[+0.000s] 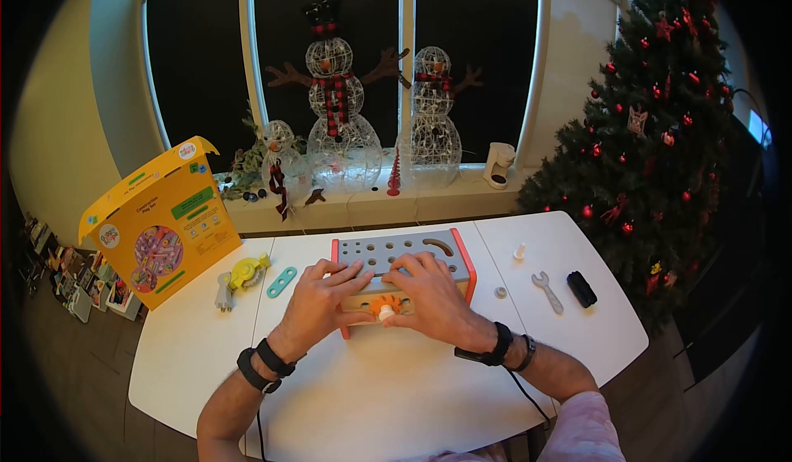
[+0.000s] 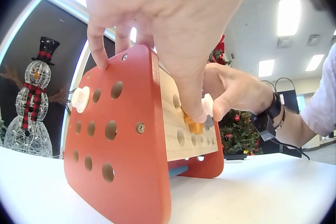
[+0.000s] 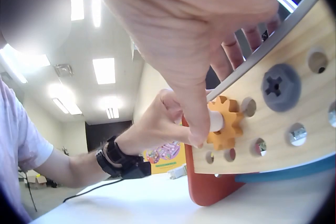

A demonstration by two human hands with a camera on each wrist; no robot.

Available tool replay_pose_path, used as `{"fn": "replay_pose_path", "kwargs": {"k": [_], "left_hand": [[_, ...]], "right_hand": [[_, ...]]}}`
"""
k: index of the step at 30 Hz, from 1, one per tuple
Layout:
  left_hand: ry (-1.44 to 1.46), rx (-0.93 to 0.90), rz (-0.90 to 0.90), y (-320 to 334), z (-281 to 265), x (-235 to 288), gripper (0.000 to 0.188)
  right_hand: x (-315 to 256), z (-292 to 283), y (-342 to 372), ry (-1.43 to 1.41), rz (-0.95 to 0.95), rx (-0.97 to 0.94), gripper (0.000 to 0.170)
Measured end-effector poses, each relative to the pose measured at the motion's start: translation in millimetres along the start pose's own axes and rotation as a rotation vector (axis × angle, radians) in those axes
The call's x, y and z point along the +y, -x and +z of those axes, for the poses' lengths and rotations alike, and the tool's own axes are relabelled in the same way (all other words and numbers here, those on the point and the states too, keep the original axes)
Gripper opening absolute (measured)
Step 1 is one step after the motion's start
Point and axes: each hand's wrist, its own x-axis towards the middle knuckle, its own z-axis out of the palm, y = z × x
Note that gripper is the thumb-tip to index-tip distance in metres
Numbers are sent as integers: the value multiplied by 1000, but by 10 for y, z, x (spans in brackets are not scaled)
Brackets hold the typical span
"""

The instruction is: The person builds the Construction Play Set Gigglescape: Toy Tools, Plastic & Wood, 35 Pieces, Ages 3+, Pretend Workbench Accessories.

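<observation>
A toy workbench (image 1: 371, 252) with red side panels, a grey top and a wooden front stands on the white table. On its front panel sits an orange gear (image 3: 227, 123) with a white peg (image 3: 215, 121) at its centre. My left hand (image 1: 323, 299) grips the bench's upper front edge, fingers over the top and thumb down beside the peg. From the other side my right hand (image 1: 437, 297) grips the same edge, its thumb pressing at the peg. A grey bolt (image 3: 281, 87) with a cross slot sits in the panel beside the gear.
Left of the bench lie a teal strip (image 1: 281, 282), a yellow-green toy piece (image 1: 247, 272) and a yellow box (image 1: 157, 223). To the right are a white peg (image 1: 519, 252), a grey nut (image 1: 501, 293), a grey wrench (image 1: 547, 292) and a black object (image 1: 582, 289).
</observation>
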Motion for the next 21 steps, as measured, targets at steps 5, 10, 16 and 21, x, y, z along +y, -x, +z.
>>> {"fn": "replay_pose_path", "kwargs": {"k": [5,10,16,21], "left_hand": [[2,-7,-4,-2,-10,-5,81],[16,-12,6,-4,-13,-15,81],[5,-15,-6,-12,-29,22,82],[20,-13,-6,0,-18,10,82]], "right_hand": [[96,-37,87,-18,-130,39,66],[163,-210,236,-48,-272,17,46],[319,-336,365,-48,-224,-31,33],[329,-355,397,-12,-259,-35,28]]}}
